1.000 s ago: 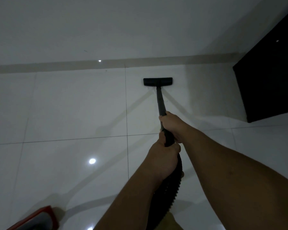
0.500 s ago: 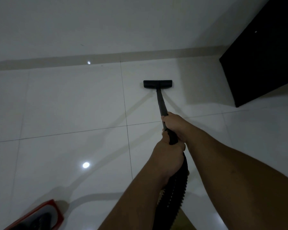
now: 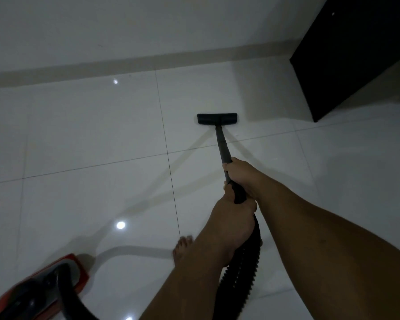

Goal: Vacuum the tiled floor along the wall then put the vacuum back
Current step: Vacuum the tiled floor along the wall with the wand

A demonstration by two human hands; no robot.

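Observation:
A black vacuum wand (image 3: 222, 146) runs from my hands down to its flat floor head (image 3: 216, 118), which rests on the glossy white tiled floor (image 3: 90, 135) some way short of the wall skirting (image 3: 148, 63). My right hand (image 3: 243, 174) grips the wand higher up. My left hand (image 3: 231, 218) grips just behind it, where the ribbed black hose (image 3: 240, 278) begins. The hose hangs under my left forearm. The red and grey vacuum body (image 3: 39, 287) sits on the floor at the lower left.
A tall black cabinet (image 3: 356, 56) stands against the wall at the upper right. My bare foot (image 3: 181, 249) shows beside my left forearm. Ceiling lights reflect off the tiles.
The floor head has drawn back from the skirting towards me. The view has shifted, so the cabinet sits higher and more of the vacuum body and my foot appear.

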